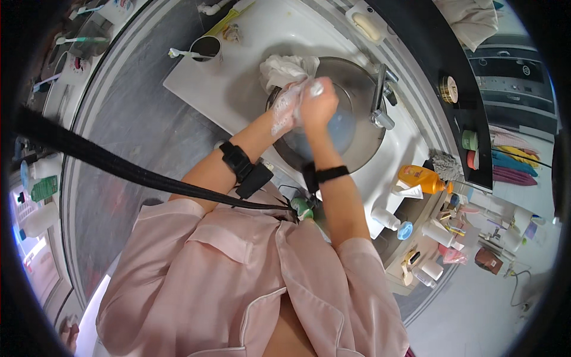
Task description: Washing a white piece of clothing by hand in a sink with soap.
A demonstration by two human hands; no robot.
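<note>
My left hand (pixel 286 107) and my right hand (pixel 319 106) press together over the round metal sink basin (pixel 367 152). White suds coat the left hand and wrist, and its fingers are hidden behind foam and the other hand. The right hand is closed in a fist with a white patch on top, foam or fabric, I cannot tell which. A bunched white cloth (pixel 286 71) lies over the basin's far left rim, right up against both hands. Cloudy, bluish-white water (pixel 340 128) stands in the basin. I cannot see whether the cloth runs into my grip.
A chrome faucet (pixel 380 98) rises at the basin's right. On the counter are a cup (pixel 213 58) with a toothbrush, a soap bar (pixel 367 27), an orange bottle (pixel 419 177) and a white bottle (pixel 385 218). A black strap (pixel 148 172) crosses in front of me.
</note>
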